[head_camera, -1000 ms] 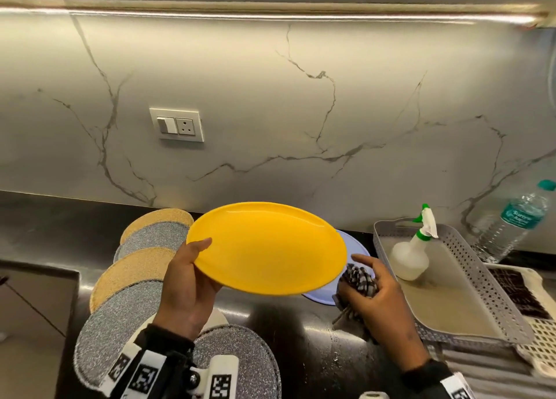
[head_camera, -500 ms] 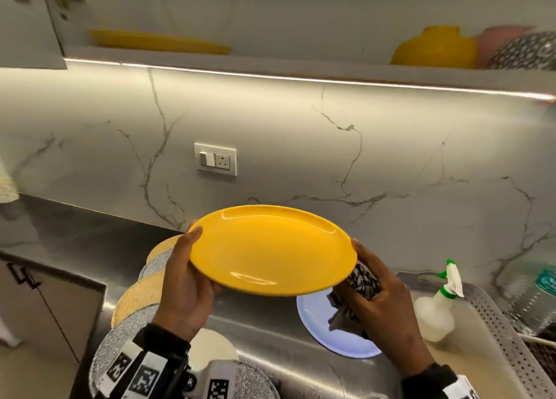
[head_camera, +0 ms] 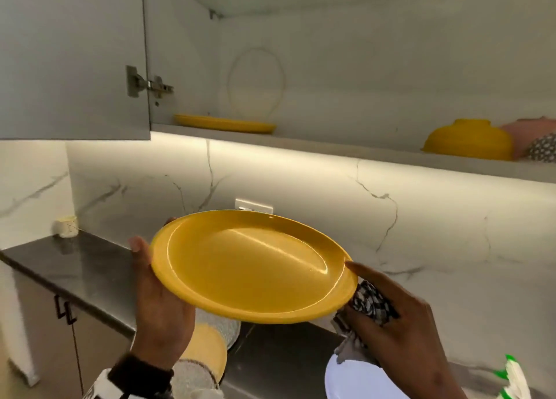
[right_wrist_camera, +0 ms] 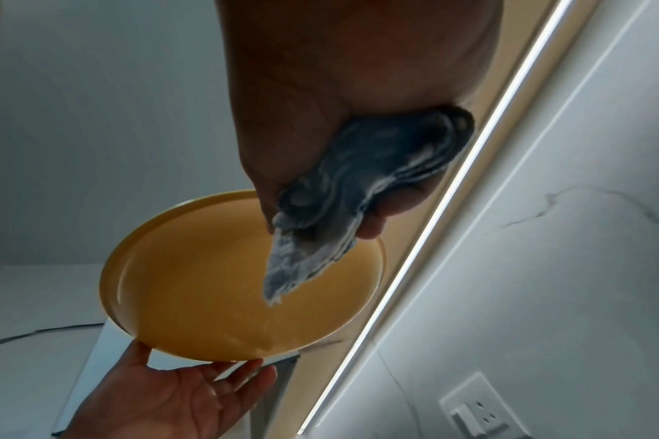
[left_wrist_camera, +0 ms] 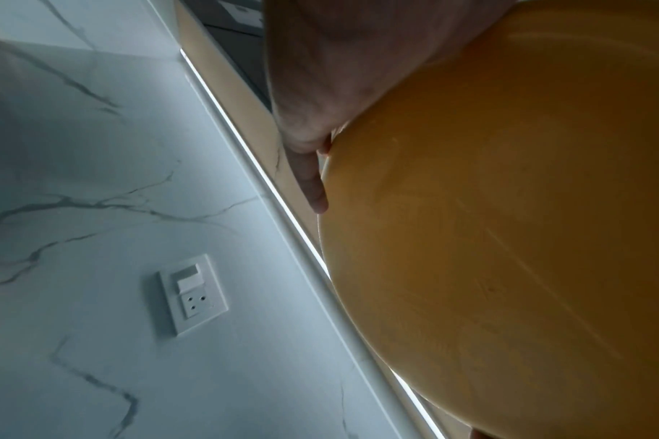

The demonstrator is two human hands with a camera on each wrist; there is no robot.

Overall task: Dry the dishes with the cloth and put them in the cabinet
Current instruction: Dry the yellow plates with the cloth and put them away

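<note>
From the head view, the yellow plate (head_camera: 252, 266) is held up in the air in front of the marble wall, face up and tilted a little toward the camera, above the dark table (head_camera: 75, 266). The left hand (head_camera: 159, 302) holds its left edge, thumb over the rim and palm under it. The right hand (head_camera: 400, 323) is at the plate's right edge, fingers curled round a bunched checked cloth (head_camera: 370, 305), with one finger reaching up to touch the rim. Above, the cabinet (head_camera: 331, 67) stands open, its door (head_camera: 72, 58) swung to the left; on its shelf lie another yellow plate (head_camera: 225, 123) at the left and an upturned yellow bowl (head_camera: 469, 141) well to the right. A white plate (head_camera: 355, 380) lies on the table below the right hand, and round mats (head_camera: 207, 350) lie below the left.

In the left wrist view, the held plate (left_wrist_camera: 508, 237) fills the right side, seen from beneath, with the left hand (left_wrist_camera: 339, 74) against its edge and one finger lying straight along the rim. A wall socket (left_wrist_camera: 192, 294) is on the marble behind.

In the right wrist view, the right hand (right_wrist_camera: 339, 104) clasps the cloth (right_wrist_camera: 342, 193), whose loose end hangs in front of the plate (right_wrist_camera: 226, 282). Across the plate, the left hand (right_wrist_camera: 170, 398) supports the far edge with fingers spread underneath.
</note>
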